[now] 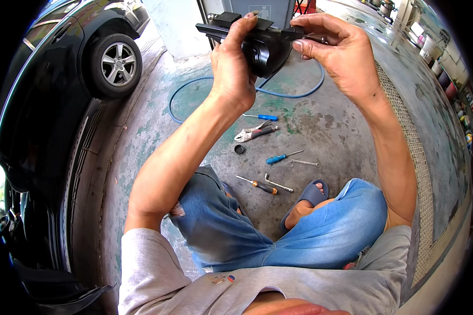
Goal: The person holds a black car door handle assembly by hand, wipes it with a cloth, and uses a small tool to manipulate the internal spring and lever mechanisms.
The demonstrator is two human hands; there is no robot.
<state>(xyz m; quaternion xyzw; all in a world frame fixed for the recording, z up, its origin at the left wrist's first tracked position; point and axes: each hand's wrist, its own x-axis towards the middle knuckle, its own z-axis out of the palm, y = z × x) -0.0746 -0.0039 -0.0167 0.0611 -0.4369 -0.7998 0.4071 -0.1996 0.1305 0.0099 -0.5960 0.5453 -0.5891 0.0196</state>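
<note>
My left hand (235, 68) is raised in front of me, wrapped round a black part (265, 52) with a flat, bar-like upper side and a glossy rounded housing below. Its thumb lies over the upper side. At the part's right end, the fingers of my right hand (341, 52) are pinched together on a thin dark metal rod (316, 38). The fingers hide most of the rod, and whether it is fixed to the part cannot be made out.
On the worn concrete lie locking pliers (255, 133), a blue-handled screwdriver (284, 156), an orange-and-black screwdriver (257, 185), a wrench (305, 163), an angled socket wrench (278, 182), a blue-handled tool (267, 118) and a black cap (239, 149). A blue hose (299, 95) loops behind. A dark car (52, 94) stands left.
</note>
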